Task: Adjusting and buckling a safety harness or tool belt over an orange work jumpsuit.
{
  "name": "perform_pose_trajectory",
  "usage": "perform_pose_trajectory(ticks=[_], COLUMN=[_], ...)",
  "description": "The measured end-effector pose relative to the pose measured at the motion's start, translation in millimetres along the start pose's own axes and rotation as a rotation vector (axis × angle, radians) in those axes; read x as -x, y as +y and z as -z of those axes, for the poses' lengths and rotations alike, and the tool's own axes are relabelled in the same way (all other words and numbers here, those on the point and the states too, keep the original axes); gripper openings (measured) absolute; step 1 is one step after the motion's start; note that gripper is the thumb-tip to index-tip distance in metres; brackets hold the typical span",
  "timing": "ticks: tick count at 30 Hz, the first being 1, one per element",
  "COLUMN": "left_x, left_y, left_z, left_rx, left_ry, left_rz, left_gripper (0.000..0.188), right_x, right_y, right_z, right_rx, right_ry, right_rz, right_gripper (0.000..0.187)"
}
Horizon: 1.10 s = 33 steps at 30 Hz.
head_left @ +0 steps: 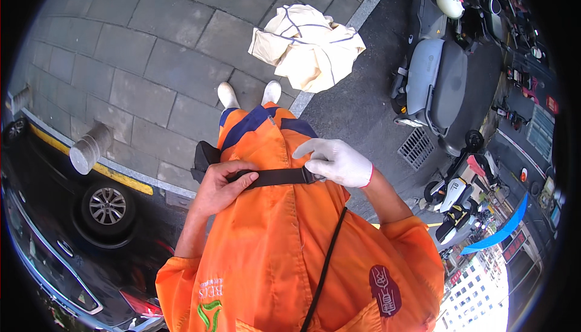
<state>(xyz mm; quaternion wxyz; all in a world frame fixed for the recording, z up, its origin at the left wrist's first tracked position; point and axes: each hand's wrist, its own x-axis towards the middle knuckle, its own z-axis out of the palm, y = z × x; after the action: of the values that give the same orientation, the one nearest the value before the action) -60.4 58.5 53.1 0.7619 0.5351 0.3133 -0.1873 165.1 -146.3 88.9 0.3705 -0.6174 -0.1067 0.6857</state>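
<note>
A black webbing belt [279, 177] runs across the front of my orange work jacket [254, 229]. My left hand [225, 185], bare, is closed around the belt with the thumb lying along its upper face. My right hand [340, 162], in a white glove, is at the dark buckle [312, 176] at the belt's right end. Its thumb and fingers curl over that end and partly hide it. A black pouch [206, 157] sits at my left hip beside the left wrist. A thin black cord [327, 259] hangs down the jacket.
Ahead of my white shoes [227, 96], a cream cloth bundle [315, 47] with dark trim lies across the kerb. Parked scooters [433, 72] line the right, near a drain grate [416, 148]. To the left are a stone bollard [91, 148] and a black car [66, 247].
</note>
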Motion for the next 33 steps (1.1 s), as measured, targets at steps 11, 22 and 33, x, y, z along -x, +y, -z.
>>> perform_pose_trajectory(ticks=[11, 22, 33], left_x=[-50.0, -71.6, -97.8], left_y=[43.6, 44.8, -76.1], left_z=[-33.9, -1.5, 52.6], left_rx=[-0.119, -0.752, -0.809], left_ry=[-0.264, 0.051, 0.109], left_rz=[-0.178, -0.245, -0.294], left_gripper=[0.027, 0.038, 0.064], right_x=[-4.1, 13.1, 28.9], right_y=[-15.5, -28.7, -8.9], right_z=[11.1, 9.1, 2.5], right_rx=[-0.426, -0.736, -0.700], right_ry=[0.238, 0.333, 0.445], right_rz=[-0.016, 0.235, 0.247], right_gripper=[0.024, 0.022, 0.021])
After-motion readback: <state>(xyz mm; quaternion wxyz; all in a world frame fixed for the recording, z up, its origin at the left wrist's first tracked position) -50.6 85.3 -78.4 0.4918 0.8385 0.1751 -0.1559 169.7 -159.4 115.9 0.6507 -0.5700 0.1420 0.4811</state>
